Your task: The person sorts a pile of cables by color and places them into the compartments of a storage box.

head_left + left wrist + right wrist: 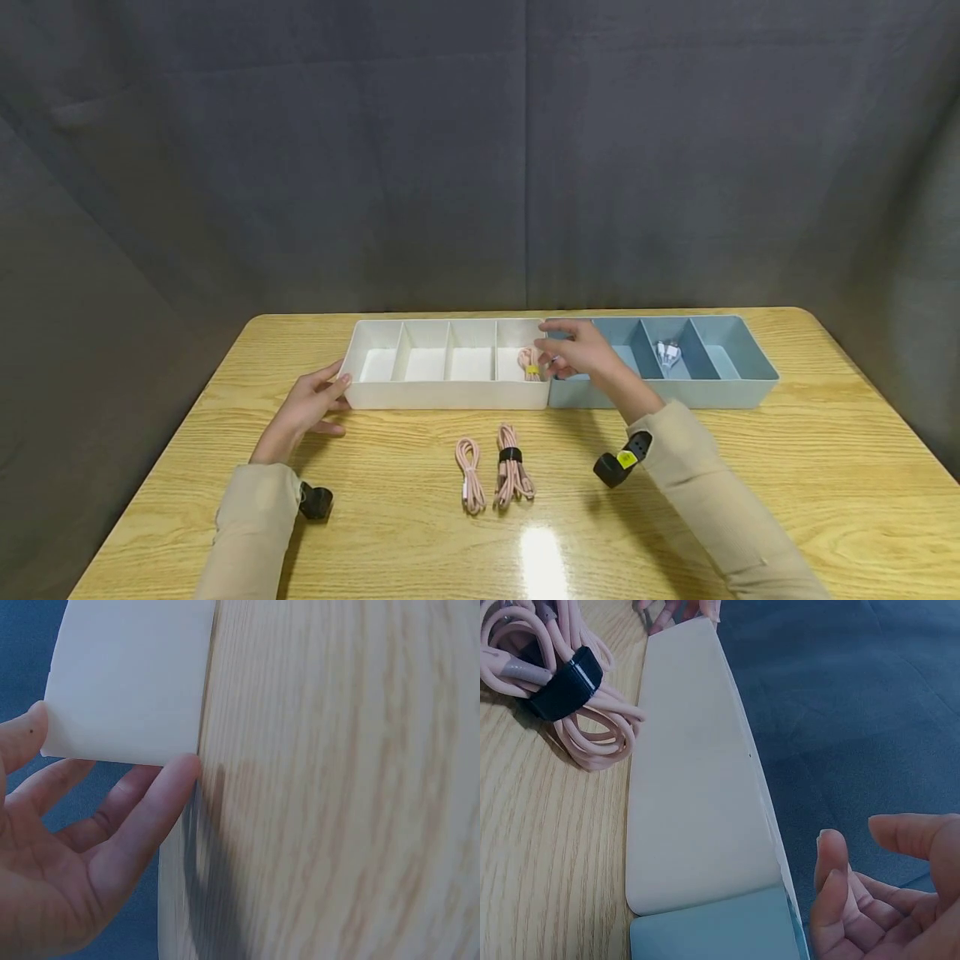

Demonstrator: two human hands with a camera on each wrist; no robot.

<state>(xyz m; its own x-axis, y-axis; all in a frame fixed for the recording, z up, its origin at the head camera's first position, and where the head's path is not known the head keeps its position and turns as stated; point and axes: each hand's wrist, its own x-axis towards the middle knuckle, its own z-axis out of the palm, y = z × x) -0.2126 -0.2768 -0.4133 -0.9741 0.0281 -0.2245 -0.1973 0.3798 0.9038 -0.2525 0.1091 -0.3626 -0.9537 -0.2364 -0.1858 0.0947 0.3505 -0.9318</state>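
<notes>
A white divided box (450, 394) stands end to end with a blue divided box (667, 394). My left hand (307, 406) touches the white box's left end with its fingertips; in the left wrist view, the fingers (142, 817) spread across that end. Above the join of the two boxes hovers my right hand (577, 348), its fingers loosely bent and nothing between them. Below it, in the white box's rightmost compartment, lies a coiled pink cable (528, 360) with a yellow tie. The right hand partly hides the blue box's leftmost compartment.
Two more coiled pink cables lie on the wooden table (375, 517) in front of the boxes: a plain one (469, 477) and a thicker one (512, 479) with a black strap. A white cable (667, 353) sits inside the blue box. A dark curtain (480, 167) hangs behind.
</notes>
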